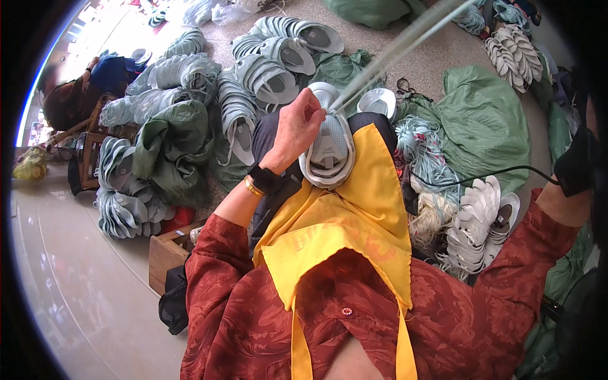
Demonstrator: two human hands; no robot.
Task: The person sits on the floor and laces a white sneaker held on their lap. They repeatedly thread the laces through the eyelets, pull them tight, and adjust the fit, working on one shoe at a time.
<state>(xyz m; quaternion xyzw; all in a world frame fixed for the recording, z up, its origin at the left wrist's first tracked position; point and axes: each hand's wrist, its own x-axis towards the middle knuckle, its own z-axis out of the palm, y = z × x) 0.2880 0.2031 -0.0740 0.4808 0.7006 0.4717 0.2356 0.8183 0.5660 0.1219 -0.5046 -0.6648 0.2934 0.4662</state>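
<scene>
Left hand (297,126) is closed in a pinch at the far rim of a pale grey-white mesh shoe upper (329,149), which lies on the lap over a yellow cloth apron (370,196). The upper's long axis runs away from the body, heel end near, toe end far; the hand sits at its upper left edge, touching it.

From that pinch point a taut pair of pale cords (399,54) runs up and to the right, out of view at the top edge. The cords are blurred, so their material is not legible.

Right hand (573,168) is raised at the far right edge of the view, well apart from the upper. It appears closed around a dark object, with a black cable (481,174) trailing from that side; the grip itself is too dark to read, so I cannot tell its state. The left hand is clearly the nearer one to the upper.

Surroundings: stacks of pale blue-grey shoe uppers (253,82) on the floor beyond the knees, a stack of white shoe uppers (478,221) just right of the lap, green cloth sacks (487,120) on both sides, a small wooden stool (168,253) at lower left. Open floor remains only at the left, the glossy tiles (69,272); space to the right of the lap is crowded.
</scene>
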